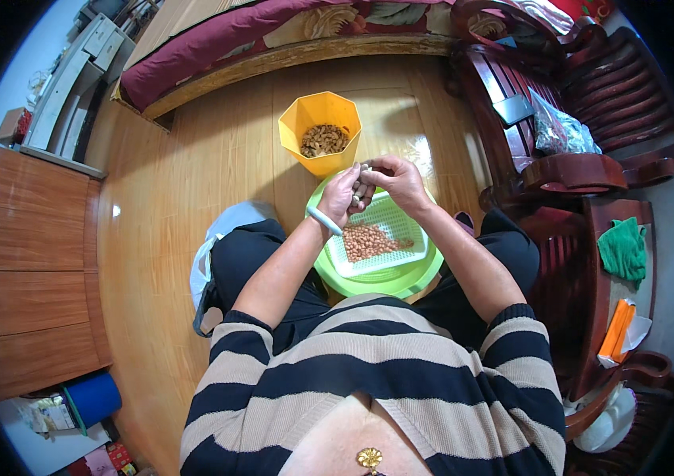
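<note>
My left hand (pixel 340 197), with a pale bangle on its wrist, is cupped around several peanuts in their shells (pixel 361 190). The fingers of my right hand (pixel 402 184) pinch at the upper edge of that handful; a pale peanut seems to be between the fingertips, partly hidden. Both hands hover above the far side of a white slotted basket (pixel 387 209). Shelled reddish peanuts (pixel 365 242) lie spread in the basket, which rests on a green round basin (pixel 420 284) between my knees. Just beyond my hands stands a yellow bin (pixel 297 117) with broken peanut shells (pixel 324 141) inside.
To the right are dark wooden chairs (pixel 583 178) bearing a phone (pixel 513 109), a plastic bag (pixel 563 127) and a green cloth (pixel 623 250). A low bed (pixel 273 67) lies beyond the bin. Wooden cabinets (pixel 28 262) line the left; a white bag (pixel 234 218) sits beside my left leg.
</note>
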A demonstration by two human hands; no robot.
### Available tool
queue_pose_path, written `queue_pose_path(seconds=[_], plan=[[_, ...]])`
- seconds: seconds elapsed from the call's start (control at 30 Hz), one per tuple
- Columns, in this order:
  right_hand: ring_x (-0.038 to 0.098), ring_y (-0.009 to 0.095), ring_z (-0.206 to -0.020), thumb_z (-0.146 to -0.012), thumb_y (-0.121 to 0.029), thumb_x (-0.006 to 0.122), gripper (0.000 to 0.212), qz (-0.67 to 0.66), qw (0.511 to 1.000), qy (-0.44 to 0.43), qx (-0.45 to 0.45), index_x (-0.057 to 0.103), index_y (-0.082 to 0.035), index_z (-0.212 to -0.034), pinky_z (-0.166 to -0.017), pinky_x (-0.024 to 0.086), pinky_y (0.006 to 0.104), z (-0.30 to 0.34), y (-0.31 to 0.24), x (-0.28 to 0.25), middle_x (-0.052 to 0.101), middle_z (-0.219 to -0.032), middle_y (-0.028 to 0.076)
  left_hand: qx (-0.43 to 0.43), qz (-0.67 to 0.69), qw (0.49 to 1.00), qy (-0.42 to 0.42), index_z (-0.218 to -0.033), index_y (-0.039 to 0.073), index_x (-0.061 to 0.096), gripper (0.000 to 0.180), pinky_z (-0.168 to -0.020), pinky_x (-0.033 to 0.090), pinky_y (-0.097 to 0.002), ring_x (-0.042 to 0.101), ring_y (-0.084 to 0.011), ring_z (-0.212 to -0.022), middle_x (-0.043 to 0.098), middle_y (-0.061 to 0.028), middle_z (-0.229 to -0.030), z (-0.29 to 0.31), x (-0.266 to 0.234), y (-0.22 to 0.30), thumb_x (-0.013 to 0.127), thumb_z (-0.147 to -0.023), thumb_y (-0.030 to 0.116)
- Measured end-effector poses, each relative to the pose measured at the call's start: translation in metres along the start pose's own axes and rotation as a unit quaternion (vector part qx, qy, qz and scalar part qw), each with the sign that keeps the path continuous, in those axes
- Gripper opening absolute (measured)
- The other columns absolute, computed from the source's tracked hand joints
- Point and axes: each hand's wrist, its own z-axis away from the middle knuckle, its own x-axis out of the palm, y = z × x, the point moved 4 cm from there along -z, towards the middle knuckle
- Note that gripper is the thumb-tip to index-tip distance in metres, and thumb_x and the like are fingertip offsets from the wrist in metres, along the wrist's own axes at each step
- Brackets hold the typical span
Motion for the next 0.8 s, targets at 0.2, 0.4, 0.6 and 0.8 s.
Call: queue_pose_path(seconds=[0.2, 0.4, 0.6, 0.8], plan=[[0.061, 0.012, -0.072, -0.083, -0.009, 0.066, 0.016, -0.019, 0.999, -0.031, 0.021, 0.064, 0.004, -0.092, -0.062, 0.048, 0.0218, 0.0, 0.008, 0.008, 0.061, -0.081, 0.005, 0.027, -0.012, 0.999, 0.018, -0.094, 0.01, 0.051, 0.031, -0.039, 0.033, -0.0193, 0.044, -0.0095, -0.046, 0.05, -0.002, -0.065, 0.001, -0.002, -0.008, 0.033, -0.099, 0.035], [0.058, 0.014, -0.066, -0.081, -0.007, 0.065, 0.011, 0.165, 0.978, 0.028, -0.122, 0.062, 0.003, -0.083, -0.058, 0.047, 0.0253, 0.005, -0.009, 0.007, 0.053, -0.074, 0.004, 0.016, -0.023, 0.999, 0.027, -0.093, 0.011, 0.05, 0.032, -0.038, 0.032, -0.0207, 0.043, -0.0097, -0.045, 0.049, -0.0017, -0.063, 0.005, 0.003, -0.008, 0.033, -0.098, 0.037], [0.056, 0.022, -0.069, -0.08, -0.012, 0.065, 0.012, 0.268, 0.953, 0.016, -0.142, 0.064, 0.001, -0.081, -0.064, 0.045, 0.0317, 0.012, -0.023, 0.007, 0.053, -0.077, 0.008, -0.087, -0.004, 0.996, -0.002, -0.086, 0.012, 0.05, 0.033, -0.037, 0.032, -0.0203, 0.043, -0.0096, -0.044, 0.05, -0.0024, -0.062, 0.005, 0.001, -0.009, 0.032, -0.098, 0.038], [0.057, 0.019, -0.07, -0.082, -0.01, 0.064, 0.013, 0.141, 0.988, -0.019, -0.059, 0.063, 0.001, -0.088, -0.065, 0.047, 0.0284, 0.01, -0.006, 0.007, 0.053, -0.077, 0.007, -0.098, 0.069, 0.992, -0.045, -0.085, 0.012, 0.051, 0.032, -0.037, 0.033, -0.0201, 0.044, -0.0094, -0.044, 0.05, -0.0025, -0.062, 0.005, 0.001, -0.008, 0.035, -0.097, 0.038]])
